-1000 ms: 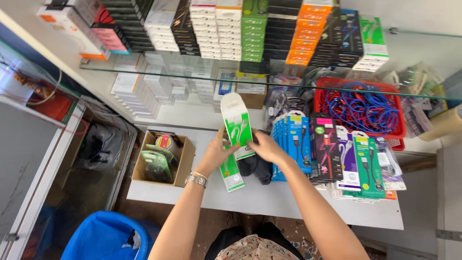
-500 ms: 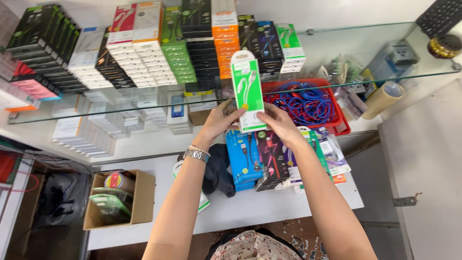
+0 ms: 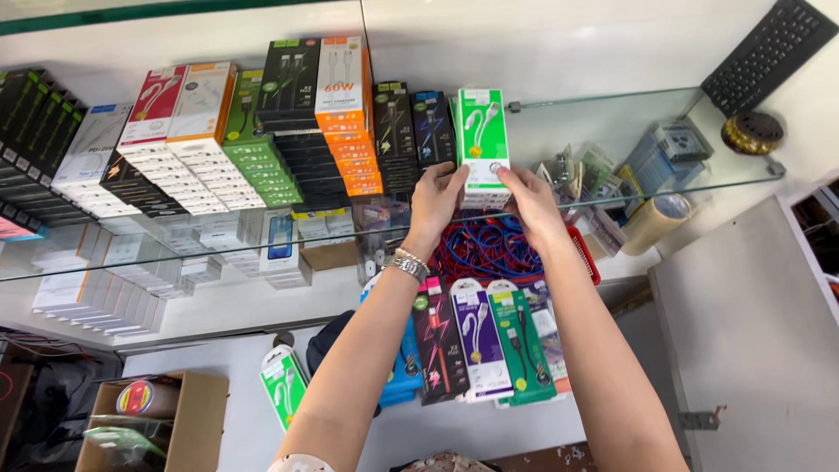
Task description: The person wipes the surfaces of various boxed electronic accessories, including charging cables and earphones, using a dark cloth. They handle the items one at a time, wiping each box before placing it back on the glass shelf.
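Both the left hand (image 3: 437, 199) and right hand (image 3: 530, 199) clamp fingers on 1 green-white box (image 3: 482, 140); its lower edge is hidden behind them.

1. Glass shelf (image 3: 612, 118): stacked cable boxes (image 3: 262, 166) are ranged along its left and middle; a green-and-white box (image 3: 482, 144) is stood upright at the row's right end.
2. Same shelf, far right: a round tin (image 3: 751, 133) is set.
3. White counter (image 3: 489, 428) below: packaged cables (image 3: 481, 350) are laid fanned out, with a green package (image 3: 284, 385) to their left.
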